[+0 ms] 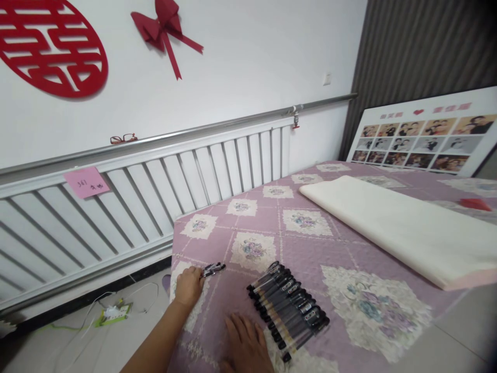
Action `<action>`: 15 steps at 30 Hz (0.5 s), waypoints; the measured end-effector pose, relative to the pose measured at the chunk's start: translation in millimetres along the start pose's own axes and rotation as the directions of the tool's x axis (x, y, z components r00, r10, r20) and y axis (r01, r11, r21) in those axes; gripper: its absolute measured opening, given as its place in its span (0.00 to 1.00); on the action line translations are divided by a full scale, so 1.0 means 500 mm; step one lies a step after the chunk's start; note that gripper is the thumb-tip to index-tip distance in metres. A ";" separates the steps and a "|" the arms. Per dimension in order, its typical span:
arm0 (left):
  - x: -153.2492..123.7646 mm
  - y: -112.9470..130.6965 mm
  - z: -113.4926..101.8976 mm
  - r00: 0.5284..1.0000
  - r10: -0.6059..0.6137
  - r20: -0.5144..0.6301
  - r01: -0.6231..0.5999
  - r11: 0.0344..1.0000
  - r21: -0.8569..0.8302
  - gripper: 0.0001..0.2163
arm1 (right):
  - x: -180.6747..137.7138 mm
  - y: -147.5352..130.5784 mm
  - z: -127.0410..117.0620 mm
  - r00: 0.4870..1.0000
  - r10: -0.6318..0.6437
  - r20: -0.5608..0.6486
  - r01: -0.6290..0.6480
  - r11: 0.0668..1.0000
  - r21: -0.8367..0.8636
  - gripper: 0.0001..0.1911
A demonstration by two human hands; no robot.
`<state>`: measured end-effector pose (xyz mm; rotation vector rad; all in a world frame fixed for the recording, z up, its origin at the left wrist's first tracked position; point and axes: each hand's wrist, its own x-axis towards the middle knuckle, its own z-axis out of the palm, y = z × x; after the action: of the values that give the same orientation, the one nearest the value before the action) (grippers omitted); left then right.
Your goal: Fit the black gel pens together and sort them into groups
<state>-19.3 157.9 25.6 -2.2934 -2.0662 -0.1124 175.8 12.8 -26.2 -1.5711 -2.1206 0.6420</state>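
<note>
Nearest in the head view, the right hand lies palm down, fingers loose, by the table's near edge, just beside a row of pens. Near the left edge, the left hand grasps dark pens, their number unclear.

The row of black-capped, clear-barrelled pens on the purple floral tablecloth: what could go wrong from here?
1. The left hand has dark pens in its grip near the edge of the purple floral tablecloth; a slip might send them to the pale tiled floor.
2. The right hand is close beside the row of black-capped, clear-barrelled pens; a sideways nudge could roll some out of line.
</note>
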 end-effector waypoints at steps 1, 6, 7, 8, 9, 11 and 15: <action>-0.002 0.001 0.001 1.000 0.007 0.002 -0.007 1.000 -0.001 0.08 | 0.000 -0.002 -0.002 1.000 0.007 0.001 -0.007 1.000 -0.001 0.37; -0.010 0.002 0.008 1.000 0.027 -0.007 -0.027 0.999 -0.022 0.07 | -0.001 -0.010 -0.015 1.000 0.019 0.025 -0.019 1.000 -0.014 0.35; -0.013 0.003 0.010 0.999 0.031 -0.011 -0.031 0.999 -0.031 0.07 | -0.001 -0.010 -0.016 0.999 0.022 0.027 -0.021 1.000 -0.020 0.35; -0.016 0.003 0.012 0.999 0.037 -0.014 -0.037 0.998 -0.041 0.06 | -0.001 -0.010 -0.016 0.999 0.025 0.026 -0.024 0.999 -0.028 0.36; -0.020 0.002 0.013 0.999 0.046 -0.016 -0.047 0.998 -0.052 0.06 | -0.001 -0.011 -0.016 0.999 0.029 0.023 -0.028 0.999 -0.036 0.36; -0.030 -0.002 0.017 0.998 0.068 -0.017 -0.069 0.995 -0.077 0.05 | -0.001 -0.011 -0.015 0.999 0.035 0.011 -0.034 0.998 -0.052 0.35; -0.054 -0.020 0.034 0.994 0.106 -0.031 -0.109 0.984 -0.138 0.07 | -0.002 -0.013 -0.006 0.999 0.028 -0.037 -0.032 0.995 -0.092 0.33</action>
<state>-31.9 133.8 6.0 -2.4653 -1.9770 -0.2865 172.7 10.6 -19.7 -1.6538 -2.1323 0.5287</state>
